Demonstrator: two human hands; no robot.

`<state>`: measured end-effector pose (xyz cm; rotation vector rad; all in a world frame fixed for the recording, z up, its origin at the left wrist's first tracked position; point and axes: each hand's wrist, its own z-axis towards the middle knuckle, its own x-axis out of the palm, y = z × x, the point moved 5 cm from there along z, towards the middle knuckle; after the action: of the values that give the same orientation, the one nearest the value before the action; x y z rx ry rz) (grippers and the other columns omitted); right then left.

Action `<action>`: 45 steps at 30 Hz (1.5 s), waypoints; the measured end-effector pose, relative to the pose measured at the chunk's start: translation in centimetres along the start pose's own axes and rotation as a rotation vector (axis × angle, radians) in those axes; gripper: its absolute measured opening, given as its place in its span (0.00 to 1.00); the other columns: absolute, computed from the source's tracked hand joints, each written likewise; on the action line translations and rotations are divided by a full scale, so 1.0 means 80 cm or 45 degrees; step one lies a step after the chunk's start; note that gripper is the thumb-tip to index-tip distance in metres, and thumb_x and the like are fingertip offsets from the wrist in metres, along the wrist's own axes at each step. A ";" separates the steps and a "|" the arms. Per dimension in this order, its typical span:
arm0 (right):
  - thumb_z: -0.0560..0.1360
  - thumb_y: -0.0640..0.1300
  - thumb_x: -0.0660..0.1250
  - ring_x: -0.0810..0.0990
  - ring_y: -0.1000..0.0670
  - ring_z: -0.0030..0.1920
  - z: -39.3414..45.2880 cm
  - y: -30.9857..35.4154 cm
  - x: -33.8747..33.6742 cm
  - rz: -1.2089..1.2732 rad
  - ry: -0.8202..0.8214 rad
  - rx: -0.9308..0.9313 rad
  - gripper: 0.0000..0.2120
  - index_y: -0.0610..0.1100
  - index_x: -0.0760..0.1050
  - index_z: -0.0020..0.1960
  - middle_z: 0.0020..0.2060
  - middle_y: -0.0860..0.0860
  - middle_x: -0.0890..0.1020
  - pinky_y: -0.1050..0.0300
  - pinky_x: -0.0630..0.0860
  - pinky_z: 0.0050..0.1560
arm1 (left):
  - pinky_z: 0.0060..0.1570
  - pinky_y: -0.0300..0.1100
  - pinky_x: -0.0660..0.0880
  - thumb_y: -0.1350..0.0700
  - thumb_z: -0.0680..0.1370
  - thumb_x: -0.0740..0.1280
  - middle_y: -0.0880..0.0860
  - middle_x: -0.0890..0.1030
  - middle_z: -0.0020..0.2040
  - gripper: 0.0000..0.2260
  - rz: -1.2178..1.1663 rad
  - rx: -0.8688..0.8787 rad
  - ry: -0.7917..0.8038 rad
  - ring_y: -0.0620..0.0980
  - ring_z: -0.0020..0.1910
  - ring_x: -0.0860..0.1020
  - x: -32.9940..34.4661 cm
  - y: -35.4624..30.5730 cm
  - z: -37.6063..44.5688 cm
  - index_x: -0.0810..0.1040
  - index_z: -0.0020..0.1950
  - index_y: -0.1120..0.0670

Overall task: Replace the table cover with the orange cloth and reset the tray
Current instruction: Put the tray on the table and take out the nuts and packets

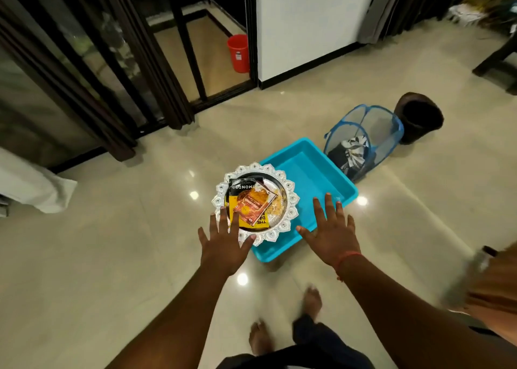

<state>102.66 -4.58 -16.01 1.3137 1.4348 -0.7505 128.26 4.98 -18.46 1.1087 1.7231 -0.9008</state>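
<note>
Fingers [223,220] of both hands are spread and hold nothing; the left hand [222,245] overlaps the ornate silver tray [291,201], the right hand [333,234] hovers beside it. The tray, resting on a blue plastic tub [316,173] on the floor, is judged rigid and slippery, best held at opposite rims so the loose snack packets [249,203] stay put. A mesh laundry hamper [363,139] stands just behind.

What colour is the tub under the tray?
Bright blue tub, seen in the head view.

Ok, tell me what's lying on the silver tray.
On the silver tray lie snack packets: a black-and-yellow packet with an orange packet on top, and a clear one of yellowish snack beside them. Anything beneath the packets is covered. The left hand overlaps the tray's near rim.
</note>
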 end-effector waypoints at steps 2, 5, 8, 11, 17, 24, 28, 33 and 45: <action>0.75 0.73 0.47 0.43 0.41 0.80 0.023 0.007 0.015 -0.006 0.048 -0.021 0.41 0.55 0.39 0.80 0.80 0.49 0.38 0.36 0.49 0.76 | 0.73 0.66 0.46 0.29 0.76 0.39 0.54 0.40 0.81 0.37 -0.002 -0.063 0.069 0.59 0.80 0.43 0.012 0.013 0.015 0.40 0.80 0.46; 0.76 0.72 0.47 0.45 0.41 0.80 0.062 0.012 0.038 0.011 0.156 -0.025 0.40 0.54 0.39 0.80 0.80 0.49 0.40 0.37 0.51 0.76 | 0.74 0.65 0.49 0.33 0.80 0.48 0.54 0.40 0.81 0.35 0.006 -0.117 0.163 0.59 0.80 0.44 0.023 0.028 0.040 0.40 0.81 0.47; 0.78 0.69 0.51 0.50 0.41 0.79 0.102 0.013 0.063 0.096 0.297 -0.018 0.39 0.51 0.42 0.81 0.81 0.48 0.44 0.37 0.56 0.76 | 0.74 0.59 0.56 0.37 0.81 0.54 0.55 0.40 0.81 0.33 -0.062 -0.167 0.293 0.59 0.79 0.46 0.033 0.039 0.063 0.48 0.81 0.49; 0.79 0.63 0.56 0.53 0.42 0.79 0.138 0.008 0.083 0.156 0.444 0.002 0.38 0.48 0.45 0.81 0.81 0.46 0.48 0.41 0.58 0.76 | 0.74 0.55 0.59 0.41 0.81 0.58 0.57 0.46 0.81 0.31 -0.204 -0.207 0.322 0.60 0.79 0.50 0.036 0.049 0.093 0.55 0.80 0.53; 0.78 0.53 0.65 0.71 0.40 0.69 0.180 0.003 0.112 0.496 0.580 0.202 0.30 0.44 0.60 0.76 0.71 0.41 0.70 0.48 0.67 0.70 | 0.72 0.51 0.60 0.49 0.81 0.62 0.60 0.64 0.76 0.25 -0.648 -0.492 0.277 0.60 0.75 0.62 0.043 0.065 0.148 0.65 0.75 0.58; 0.77 0.47 0.67 0.79 0.38 0.59 0.197 0.002 0.147 0.904 0.446 0.736 0.29 0.44 0.61 0.74 0.58 0.38 0.80 0.53 0.71 0.57 | 0.71 0.51 0.65 0.56 0.80 0.64 0.61 0.62 0.77 0.29 -1.041 -0.778 0.255 0.60 0.74 0.64 0.054 0.093 0.226 0.58 0.78 0.61; 0.74 0.43 0.71 0.79 0.37 0.58 0.195 0.000 0.176 1.047 0.446 0.872 0.27 0.45 0.67 0.70 0.61 0.41 0.80 0.43 0.75 0.62 | 0.45 0.45 0.70 0.53 0.73 0.66 0.57 0.77 0.48 0.11 -1.238 -0.856 0.450 0.56 0.45 0.76 0.070 0.102 0.248 0.76 0.53 0.57; 0.71 0.36 0.67 0.80 0.37 0.56 0.199 0.003 0.169 1.053 0.269 0.956 0.20 0.44 0.75 0.63 0.58 0.41 0.81 0.43 0.76 0.62 | 0.42 0.43 0.73 0.61 0.77 0.65 0.55 0.77 0.40 0.04 -1.478 -0.862 0.476 0.53 0.36 0.76 0.050 0.110 0.261 0.76 0.42 0.55; 0.67 0.31 0.68 0.82 0.46 0.41 0.130 0.001 -0.006 1.802 -0.349 1.007 0.16 0.51 0.80 0.46 0.45 0.46 0.84 0.49 0.80 0.45 | 0.44 0.51 0.79 0.62 0.74 0.64 0.53 0.84 0.45 0.11 -1.516 -0.350 0.202 0.55 0.40 0.81 -0.127 0.022 0.301 0.83 0.51 0.52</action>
<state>105.41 -14.29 -18.63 2.2178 -0.2750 -0.4257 138.97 -18.93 -17.88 -0.1498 2.5521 -1.1912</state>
